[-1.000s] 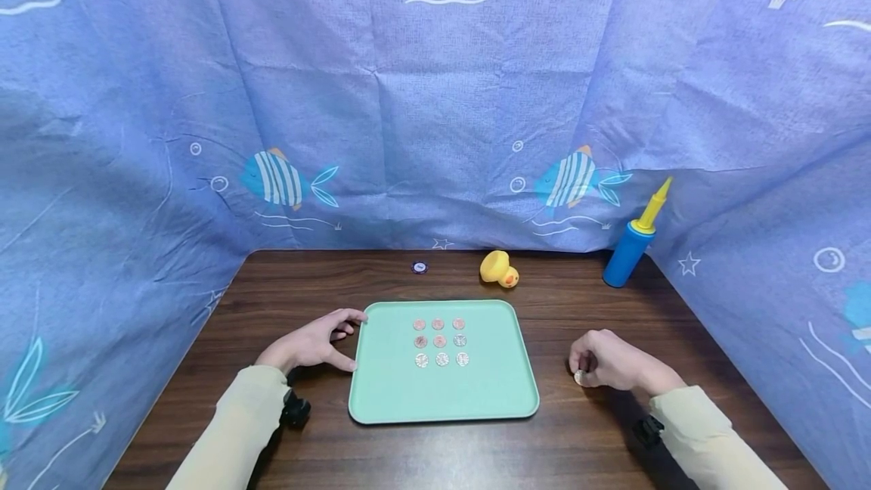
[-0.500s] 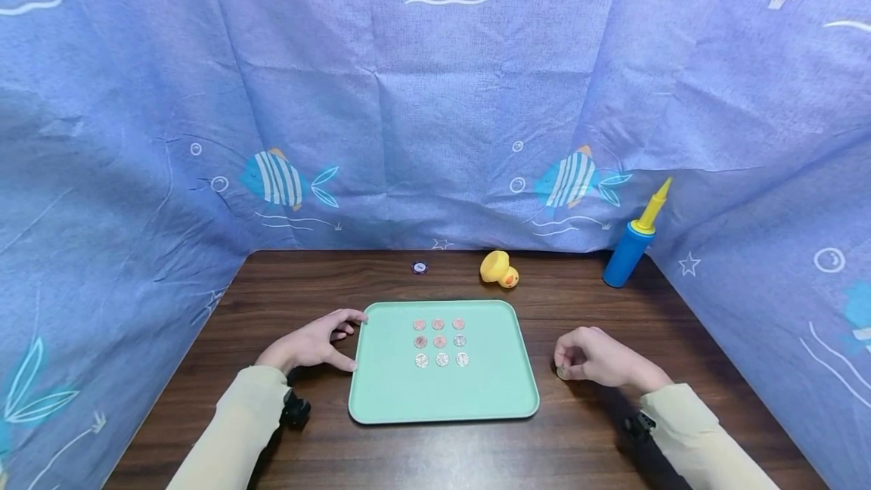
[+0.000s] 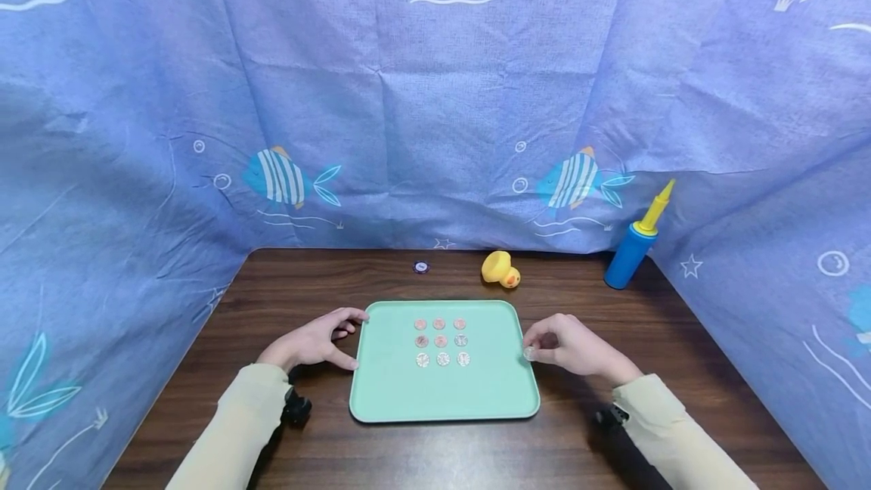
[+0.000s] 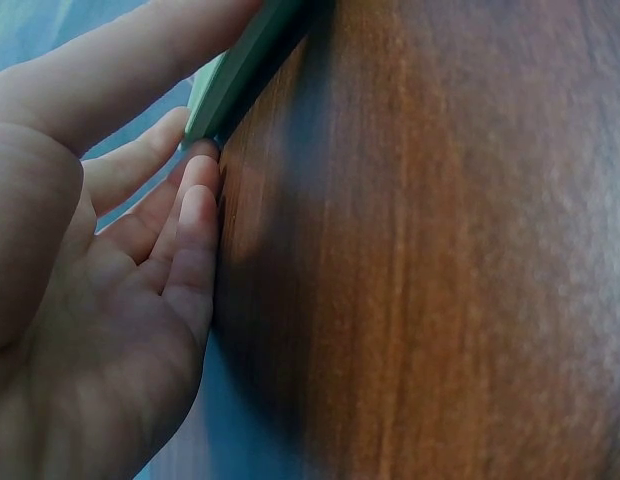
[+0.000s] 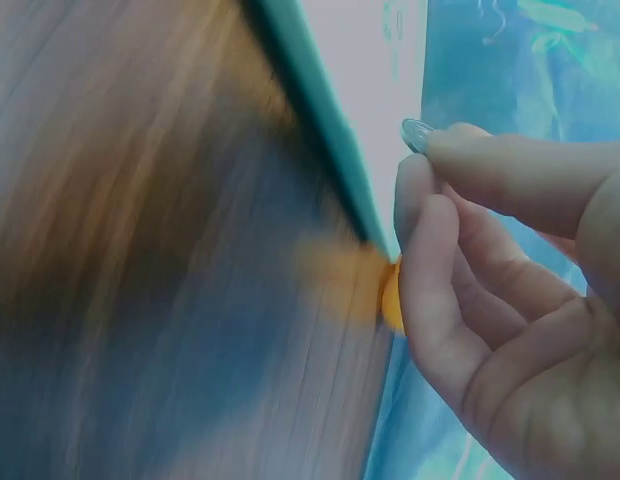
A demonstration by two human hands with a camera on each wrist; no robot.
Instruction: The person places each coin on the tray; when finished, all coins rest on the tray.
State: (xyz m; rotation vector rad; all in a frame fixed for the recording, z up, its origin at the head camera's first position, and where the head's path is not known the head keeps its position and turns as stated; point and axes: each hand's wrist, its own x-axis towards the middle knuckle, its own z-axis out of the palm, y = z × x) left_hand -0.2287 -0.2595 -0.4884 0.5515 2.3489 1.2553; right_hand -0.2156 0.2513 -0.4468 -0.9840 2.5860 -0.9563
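Note:
A mint-green tray lies on the table, bearing several coins in three rows. Copper coins form the far row; the middle row has two copper and one silver; silver coins form the near row. At the tray's left edge, my left hand touches the rim with spread thumb and forefinger; in the left wrist view its fingers are loosely bent beside the rim. My right hand is at the tray's right edge, pinching a silver coin between thumb and finger.
Behind the tray are a dark poker chip and a yellow rubber duck on its side. A blue hand pump with a yellow nozzle stands at the far right corner. Blue fish-print cloth hangs around the wooden table.
My right hand has moved left with the pinched coin, from the bare table to the tray's right rim. The left hand and the coins on the tray have stayed put.

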